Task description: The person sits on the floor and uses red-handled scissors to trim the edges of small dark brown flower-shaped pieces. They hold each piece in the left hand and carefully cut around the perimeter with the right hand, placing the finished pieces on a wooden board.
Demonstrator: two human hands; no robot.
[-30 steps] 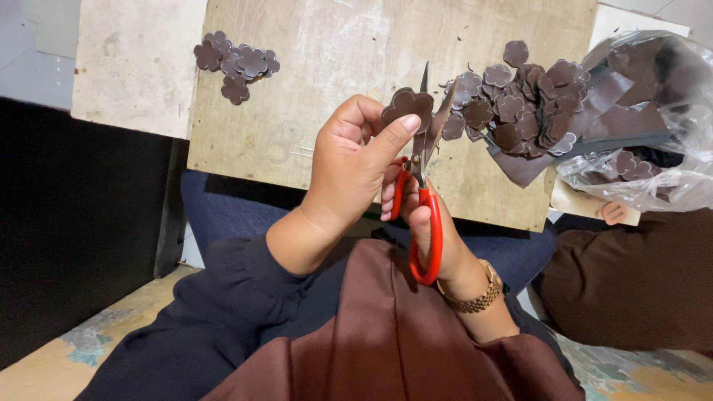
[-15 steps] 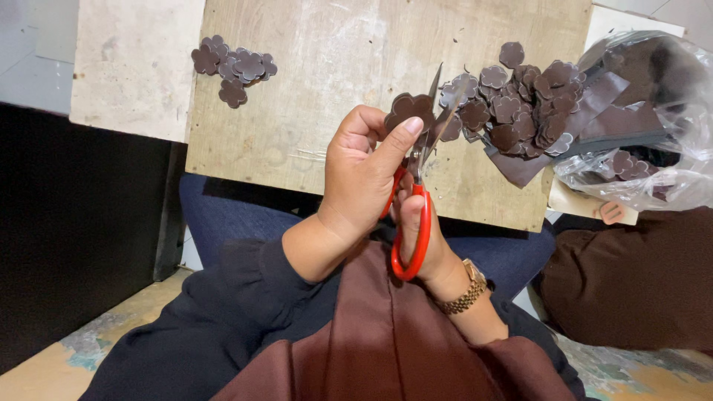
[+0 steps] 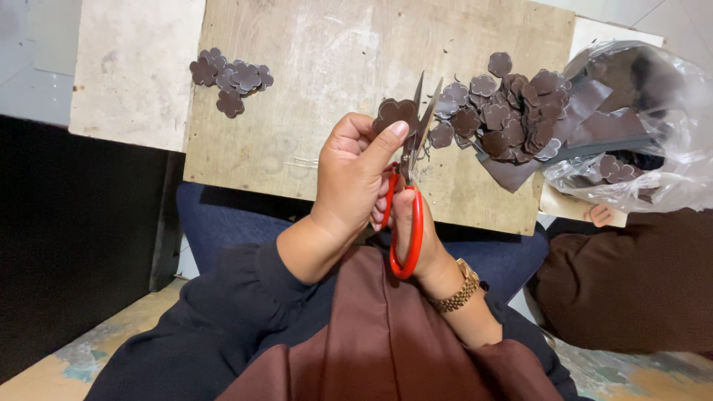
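**Inspector:** State your hands and what they hold.

**Worker:** My left hand [image 3: 356, 174] pinches a brown flower piece [image 3: 395, 113] between thumb and fingers, closed narrow on its lower edge. My right hand [image 3: 417, 238] grips the scissors [image 3: 407, 194], fingers through the red loops. The blades are parted in a slim V, and the piece sits just left of them, touching or nearly so; I cannot tell which.

**Inspector:** Location, taking the board as reference.

**Worker:** The piece is held above the board [image 3: 327, 82], near its front edge, at the middle. A small pile [image 3: 230, 76] of cut flowers lies at the board's far left corner. A larger heap [image 3: 505, 111] lies at its far right, spilling from a clear bag [image 3: 639, 126] that overhangs the board's right side.

**Inspector:** Handling of the piece?

**Worker:** I judge it light, thin and flexible, like felt or soft leather. It keeps its scalloped outline in my pinch without drooping. Not fragile, not slippery. It is small, so the hold belongs low on one lobe, leaving the rest of the rim free for the blades. Too much thumb would cover the cutting line.

**Inspector:** Anything else?

**Worker:** Another person's brown sleeve [image 3: 631, 282] lies right of the board, clear of my hands.
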